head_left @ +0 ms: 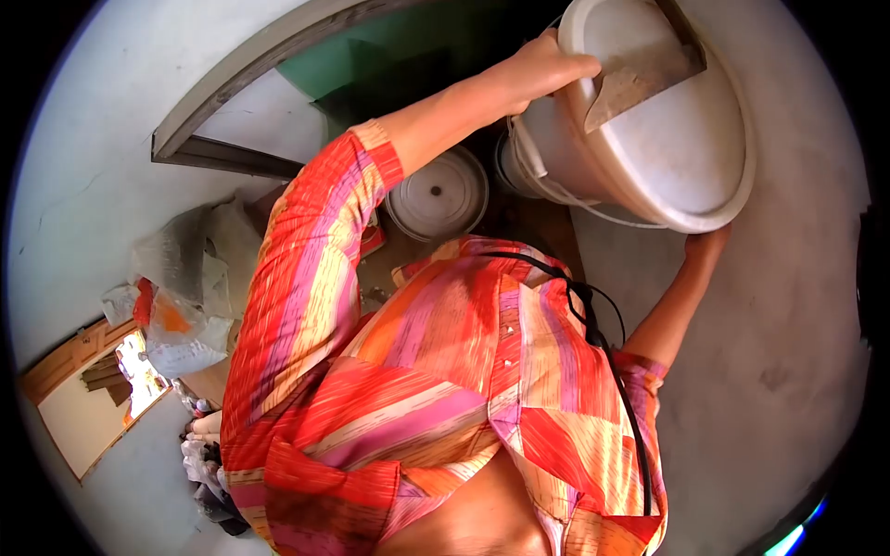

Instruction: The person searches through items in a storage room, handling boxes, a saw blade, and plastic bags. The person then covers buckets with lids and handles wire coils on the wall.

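Note:
A large white lidded bucket [681, 139] is tilted up in front of me at the upper right. Across its lid lies a brownish, angular flat piece [635, 88], whose kind I cannot tell. My left hand [547, 69] grips the bucket's upper left rim, thumb over the edge. Below the lower right rim is my right hand [708, 243], supporting the bucket from that side; its fingers are mostly hidden. The bucket's thin carrying handle [556, 190] hangs loose along the left side.
A round metal lid or vessel [438, 193] stands below my left forearm, beside another partly hidden container [510, 165]. Plastic bags [176, 306] are piled at the left. A wooden-framed opening [232, 125] is at the upper left. A black cord [630, 417] hangs down my shirt.

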`<state>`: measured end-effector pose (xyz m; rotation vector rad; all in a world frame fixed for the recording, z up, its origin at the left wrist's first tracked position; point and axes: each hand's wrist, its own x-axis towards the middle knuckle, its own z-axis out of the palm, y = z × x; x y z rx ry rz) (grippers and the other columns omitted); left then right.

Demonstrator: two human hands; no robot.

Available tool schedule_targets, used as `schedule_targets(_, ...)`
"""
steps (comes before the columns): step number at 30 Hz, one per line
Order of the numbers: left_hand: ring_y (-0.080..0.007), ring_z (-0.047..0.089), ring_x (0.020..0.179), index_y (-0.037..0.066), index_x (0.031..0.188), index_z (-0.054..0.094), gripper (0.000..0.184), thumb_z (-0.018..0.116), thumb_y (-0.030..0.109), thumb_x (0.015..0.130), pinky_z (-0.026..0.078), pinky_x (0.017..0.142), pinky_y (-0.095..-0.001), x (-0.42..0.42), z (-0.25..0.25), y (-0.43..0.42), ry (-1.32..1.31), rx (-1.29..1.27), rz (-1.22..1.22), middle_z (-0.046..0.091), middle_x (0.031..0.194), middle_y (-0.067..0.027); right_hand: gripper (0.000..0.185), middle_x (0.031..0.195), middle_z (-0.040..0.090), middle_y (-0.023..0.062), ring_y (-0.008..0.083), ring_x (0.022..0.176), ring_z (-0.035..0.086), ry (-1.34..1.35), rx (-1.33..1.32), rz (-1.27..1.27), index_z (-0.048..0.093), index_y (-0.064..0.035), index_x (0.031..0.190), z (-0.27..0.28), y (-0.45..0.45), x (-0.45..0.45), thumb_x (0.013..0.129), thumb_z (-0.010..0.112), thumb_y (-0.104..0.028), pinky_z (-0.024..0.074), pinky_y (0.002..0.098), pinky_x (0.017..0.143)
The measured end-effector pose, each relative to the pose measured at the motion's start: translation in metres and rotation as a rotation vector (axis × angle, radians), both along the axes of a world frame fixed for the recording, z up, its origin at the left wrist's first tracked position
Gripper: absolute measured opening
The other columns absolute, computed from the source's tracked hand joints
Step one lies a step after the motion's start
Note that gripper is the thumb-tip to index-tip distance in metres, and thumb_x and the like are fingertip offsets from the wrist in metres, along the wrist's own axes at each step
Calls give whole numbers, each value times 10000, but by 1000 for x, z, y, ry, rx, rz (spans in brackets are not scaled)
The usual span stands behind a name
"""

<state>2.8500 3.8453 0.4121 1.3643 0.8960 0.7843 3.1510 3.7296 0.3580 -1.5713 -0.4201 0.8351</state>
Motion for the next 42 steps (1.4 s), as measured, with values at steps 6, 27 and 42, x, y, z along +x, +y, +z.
schedule_targets(6,-283,457,1111,-25,1286,323,552,424,283,839,351,938,-410,17,-3,31,-19,135,5,437,1213,-233,445,1230,458,142,234,1086,491,-4,50,73,367,25,1255,-28,38,33,885,442,-210,432,337,890)
schedule_targets(27,-351,432,1099,-95,1262,245,959,676,376,546,410,890,-354,25,-38,65,-84,-25,276,345,1215,-313,431,1259,422,156,302,1101,478,50,165,147,347,-3,1273,14,50,-20,899,348,-218,458,432,899)
schedule_targets(42,-245,516,977,-7,1176,444,652,625,347,659,404,853,-312,22,-35,64,-140,-5,149,535,1053,-162,454,1226,447,134,271,1051,511,48,183,58,369,-7,1253,14,-9,-39,901,403,-291,485,395,849)
